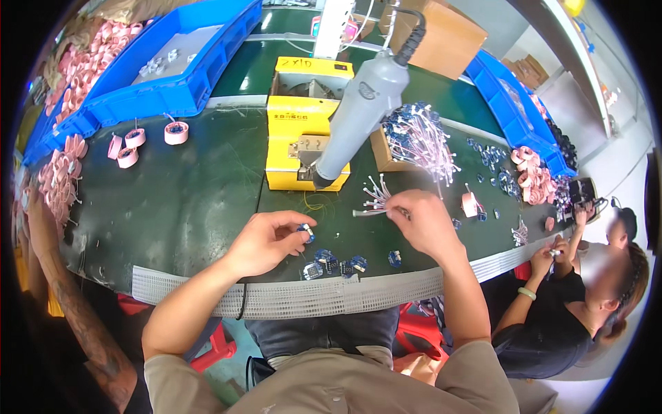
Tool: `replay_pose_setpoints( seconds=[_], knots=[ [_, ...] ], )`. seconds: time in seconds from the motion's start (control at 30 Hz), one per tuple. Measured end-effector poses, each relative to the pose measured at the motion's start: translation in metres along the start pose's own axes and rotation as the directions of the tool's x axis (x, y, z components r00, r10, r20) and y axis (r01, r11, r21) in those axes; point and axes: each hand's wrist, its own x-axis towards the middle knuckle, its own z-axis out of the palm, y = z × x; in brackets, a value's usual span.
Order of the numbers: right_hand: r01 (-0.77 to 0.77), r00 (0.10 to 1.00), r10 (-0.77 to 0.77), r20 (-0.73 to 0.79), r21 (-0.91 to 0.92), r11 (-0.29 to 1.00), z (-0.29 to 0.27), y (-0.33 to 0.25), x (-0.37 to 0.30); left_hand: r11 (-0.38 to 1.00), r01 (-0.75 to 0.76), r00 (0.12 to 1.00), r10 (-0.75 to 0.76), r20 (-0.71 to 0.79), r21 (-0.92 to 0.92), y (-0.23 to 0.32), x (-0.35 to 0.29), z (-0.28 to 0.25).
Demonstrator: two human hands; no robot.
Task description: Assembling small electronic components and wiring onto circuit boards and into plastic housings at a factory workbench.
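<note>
My left hand (265, 240) is closed in a pinch on a small blue circuit board (308, 234) with a white part on it, just above the green bench. My right hand (429, 222) has its fingers closed on a bundle of thin wires (373, 200), whose white connector ends fan out to the left. Between my hands, near the bench's front edge, lie several more blue circuit boards (331, 262). Straight ahead stands a yellow machine (296, 134). A grey cylindrical tool (364, 107) with a black cable slants down in front of it.
Right of the machine, a cardboard box (382, 153) overflows with wired boards. Blue crates (186, 90) stand far left and far right. Pink rings (176, 132) lie on both sides. A co-worker's arm (58, 276) is at left; another person (552, 324) works at right.
</note>
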Motion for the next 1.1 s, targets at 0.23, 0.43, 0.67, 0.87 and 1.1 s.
replay_pose_setpoints(
  seconds=[0.23, 0.43, 0.67, 0.87, 1.1],
  knots=[
    [0.248, 0.967, -0.234, 0.095, -0.178, 0.952, 0.017, -0.037, 0.007, 1.000, 0.022, 1.000, -0.022, -0.010, -0.011, 0.004, 0.003, 0.001],
    [0.308, 0.926, -0.308, 0.218, 0.037, 0.951, 0.010, -0.019, 0.011, 0.999, 0.026, 0.999, -0.027, -0.024, -0.034, 0.008, 0.003, 0.001],
    [0.343, 0.891, -0.380, 0.247, 0.180, 0.922, 0.019, -0.016, 0.008, 0.999, 0.035, 0.999, -0.035, -0.036, 0.003, 0.004, 0.003, 0.002],
    [-0.297, 0.927, 0.006, 0.375, 0.725, 0.621, 0.036, -0.049, 0.013, 0.993, 0.008, 1.000, -0.011, -0.027, -0.117, 0.003, 0.002, 0.006],
    [-0.226, 0.961, 0.054, 0.271, 0.660, 0.716, 0.057, -0.053, 0.014, 0.981, 0.003, 0.997, -0.017, -0.072, -0.196, 0.003, 0.002, 0.008]
  ],
)
